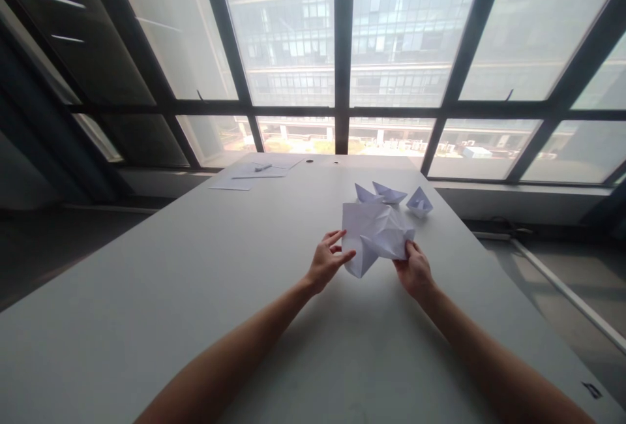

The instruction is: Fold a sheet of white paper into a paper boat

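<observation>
A creased, partly folded sheet of white paper is held up over the table in front of me, with folds and pointed flaps standing out from it. My right hand pinches its lower right edge, thumb in front. At the left edge, my left hand holds it loosely, the thumb lying over the front and the fingers at the side. Just beyond the sheet sit folded white paper boats, one partly behind it and another to the right.
Flat white paper sheets lie at the far left of the white table, with a small whitish object on them, too small to name. Large dark-framed windows rise behind the table. Its right edge runs close beside the boats.
</observation>
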`<state>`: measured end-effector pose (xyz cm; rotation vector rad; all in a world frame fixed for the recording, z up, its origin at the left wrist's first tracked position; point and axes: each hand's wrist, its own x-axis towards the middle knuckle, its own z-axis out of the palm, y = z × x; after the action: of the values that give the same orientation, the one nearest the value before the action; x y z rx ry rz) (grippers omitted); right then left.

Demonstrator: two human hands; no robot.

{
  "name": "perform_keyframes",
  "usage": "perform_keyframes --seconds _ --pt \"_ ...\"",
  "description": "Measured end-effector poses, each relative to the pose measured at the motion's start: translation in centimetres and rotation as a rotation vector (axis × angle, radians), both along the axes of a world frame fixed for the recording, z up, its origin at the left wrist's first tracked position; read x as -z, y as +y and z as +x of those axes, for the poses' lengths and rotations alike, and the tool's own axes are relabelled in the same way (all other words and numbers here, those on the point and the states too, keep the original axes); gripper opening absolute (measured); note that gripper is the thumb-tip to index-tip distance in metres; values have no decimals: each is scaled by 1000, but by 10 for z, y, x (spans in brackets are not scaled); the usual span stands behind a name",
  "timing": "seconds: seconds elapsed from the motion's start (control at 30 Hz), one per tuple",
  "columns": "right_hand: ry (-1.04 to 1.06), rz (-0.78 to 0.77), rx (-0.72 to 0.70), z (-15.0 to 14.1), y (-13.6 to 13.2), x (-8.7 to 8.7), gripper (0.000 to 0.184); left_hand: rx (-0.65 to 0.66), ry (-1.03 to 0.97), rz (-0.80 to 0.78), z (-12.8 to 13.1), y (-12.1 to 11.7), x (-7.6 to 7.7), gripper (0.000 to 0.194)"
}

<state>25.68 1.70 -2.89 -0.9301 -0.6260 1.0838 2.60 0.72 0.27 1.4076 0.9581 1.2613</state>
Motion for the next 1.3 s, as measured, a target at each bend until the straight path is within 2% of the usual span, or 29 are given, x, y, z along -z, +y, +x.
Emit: perform_keyframes --seconds 0.07,0.17,0.23,0.33,0.47,0.57,0.67,0.83,0.93,1.03,1.13,1.17,1.2,1.23,1.27,1.3 --pt "43 -30 -27 -2 -4 -3 29 -37 25 44 4 -1 4 74" --pt "38 -97 -164 -8 -12 -10 38 -56 51 93 6 -1 10 75" --pt "-4 -128 -258 -11 -17 -15 49 -48 58 124 6 -1 10 76" --pt "-53 -131 -317 -12 -22 -21 56 -20 22 176 4 -2 8 78" --pt "0 -167 -409 -10 -25 -24 60 -46 -7 220 5 -6 2 79" --pt "59 -176 -483 -9 -24 -22 52 -40 -17 229 7 -10 1 78" --pt "44 -181 -438 -5 -19 -18 45 -5 -56 215 6 -10 0 79" --pt "-30 -212 -320 11 -9 -19 53 -44 -30 115 -8 1 -9 78" --pt "-106 -217 -293 23 -8 -23 66 -102 87 48 -26 3 -13 74" --pt "-313 -191 -336 30 -8 -23 72 -121 321 -56 -57 -10 -12 69" --pt "-579 -113 -409 28 -6 -17 63 59 733 -121 -88 -36 -19 60" --pt "-657 -85 -423 25 -5 -14 61 94 889 -90 -95 -44 -26 59" --pt "-730 -60 -438 22 -4 -12 59 30 1034 -31 -98 -49 -34 59" --pt "-805 -40 -453 19 -4 -11 57 -90 1146 56 -96 -52 -45 58" --pt "-885 -21 -459 15 -4 -11 55 -178 1192 162 -91 -51 -56 55" --pt "-967 3 -440 11 -5 -13 54 -196 1173 261 -83 -47 -65 51"
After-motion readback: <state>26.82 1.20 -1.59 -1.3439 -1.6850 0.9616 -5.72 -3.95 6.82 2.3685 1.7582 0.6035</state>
